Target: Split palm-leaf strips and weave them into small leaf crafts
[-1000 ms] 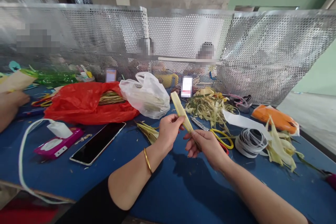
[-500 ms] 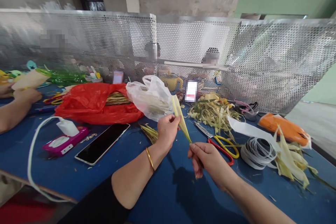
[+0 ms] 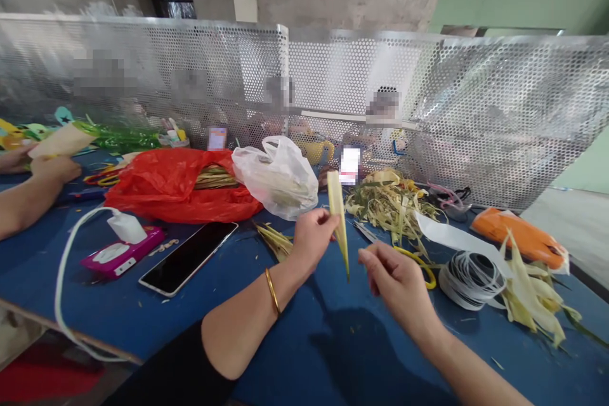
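The left hand (image 3: 314, 238), at nine o'clock to the pale husk strip (image 3: 335, 209), pinches it between thumb and curled fingers; its narrow tip hangs free toward six o'clock, so a slack pinch could let the strip twist or drop, and excess pressure could split it. The scissors (image 3: 366, 232) lie at three o'clock, partly hidden by the half-curled right hand (image 3: 397, 273) at four o'clock, apart from the strip; whether it grips a fine fibre cannot be told, and a low reach could snag the blades.
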Demonstrator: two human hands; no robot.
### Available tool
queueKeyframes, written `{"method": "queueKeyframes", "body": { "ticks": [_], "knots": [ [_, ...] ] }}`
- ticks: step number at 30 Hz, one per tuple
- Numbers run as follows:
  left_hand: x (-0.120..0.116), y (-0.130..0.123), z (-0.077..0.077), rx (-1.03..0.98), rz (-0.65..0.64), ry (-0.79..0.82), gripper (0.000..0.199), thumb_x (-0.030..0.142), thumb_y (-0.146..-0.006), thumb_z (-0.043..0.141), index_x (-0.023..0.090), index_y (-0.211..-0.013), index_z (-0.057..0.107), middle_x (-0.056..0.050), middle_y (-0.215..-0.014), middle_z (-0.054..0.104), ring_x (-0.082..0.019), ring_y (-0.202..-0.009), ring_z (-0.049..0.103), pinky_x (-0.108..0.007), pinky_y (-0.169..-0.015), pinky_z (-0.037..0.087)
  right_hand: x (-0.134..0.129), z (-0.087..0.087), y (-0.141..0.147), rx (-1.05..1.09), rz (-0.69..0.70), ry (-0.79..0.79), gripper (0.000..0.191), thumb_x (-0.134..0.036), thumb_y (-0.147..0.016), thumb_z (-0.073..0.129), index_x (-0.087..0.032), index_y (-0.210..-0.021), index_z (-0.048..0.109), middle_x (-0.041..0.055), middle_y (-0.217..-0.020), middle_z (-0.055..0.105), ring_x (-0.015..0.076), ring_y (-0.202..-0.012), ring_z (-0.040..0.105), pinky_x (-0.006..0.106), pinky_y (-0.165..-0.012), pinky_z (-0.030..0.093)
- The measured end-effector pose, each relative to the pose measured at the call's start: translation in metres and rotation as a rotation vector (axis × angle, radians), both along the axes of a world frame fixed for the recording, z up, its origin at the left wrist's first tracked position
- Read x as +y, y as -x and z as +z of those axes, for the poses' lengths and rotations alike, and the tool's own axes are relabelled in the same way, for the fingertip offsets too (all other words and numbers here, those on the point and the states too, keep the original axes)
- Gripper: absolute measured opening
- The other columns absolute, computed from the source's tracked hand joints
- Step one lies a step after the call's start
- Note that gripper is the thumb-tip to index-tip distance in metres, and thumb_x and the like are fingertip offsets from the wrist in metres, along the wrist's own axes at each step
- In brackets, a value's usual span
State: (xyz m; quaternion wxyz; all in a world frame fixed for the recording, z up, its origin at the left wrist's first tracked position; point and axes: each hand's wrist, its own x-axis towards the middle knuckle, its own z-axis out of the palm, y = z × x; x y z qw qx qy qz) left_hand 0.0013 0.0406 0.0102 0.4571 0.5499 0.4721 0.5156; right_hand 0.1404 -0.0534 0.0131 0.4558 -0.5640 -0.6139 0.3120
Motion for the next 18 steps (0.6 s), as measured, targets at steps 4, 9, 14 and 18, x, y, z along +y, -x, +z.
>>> {"method": "queueKeyframes", "body": {
  "ticks": [4,9,14,18],
  "knots": [
    [-0.031,-0.017,-0.005,0.105,-0.234,-0.006,0.026,0.034,-0.074,0.06,0.02,-0.054,0.051,0.005,-0.047,0.05,-0.011,-0.044,0.049,-0.021,-0.046,0.037,0.021,-0.001,-0.023,0.057,-0.223,-0.137,0.039,-0.054,-0.076,0.067,-0.019,-0.091,0.058,0.0018,-0.074,0.06,0.0154,-0.064,0.053,0.026,-0.057,0.043],
    [-0.048,-0.025,-0.017,0.183,-0.348,0.006,0.025,0.032,-0.076,0.058,0.02,-0.055,0.051,0.005,-0.049,0.05,-0.011,-0.047,0.05,-0.021,-0.048,0.037,0.03,0.0,-0.035,0.147,-0.291,-0.141,0.039,-0.049,-0.071,0.072,-0.02,-0.093,0.056,0.0019,-0.078,0.061,0.0163,-0.067,0.055,0.027,-0.058,0.045],
    [-0.049,-0.026,-0.016,0.147,-0.473,0.018,0.02,0.035,-0.074,0.064,0.018,-0.064,0.061,0.002,-0.06,0.06,-0.013,-0.058,0.055,-0.023,-0.057,0.042,0.028,0.004,-0.035,0.133,-0.284,-0.095,0.021,-0.038,-0.076,0.063,-0.02,-0.071,0.054,-0.0025,-0.059,0.054,0.0121,-0.051,0.045,0.025,-0.049,0.037],
    [-0.047,-0.025,-0.007,-0.042,-0.35,0.082,0.033,0.041,-0.067,0.073,0.017,-0.087,0.064,-0.003,-0.079,0.067,-0.015,-0.068,0.059,-0.023,-0.06,0.045,0.022,0.0,-0.023,0.057,-0.217,-0.064,0.016,-0.033,-0.074,0.061,-0.02,-0.068,0.055,-0.0034,-0.058,0.052,0.0112,-0.051,0.043,0.023,-0.048,0.034]
  ]
}}
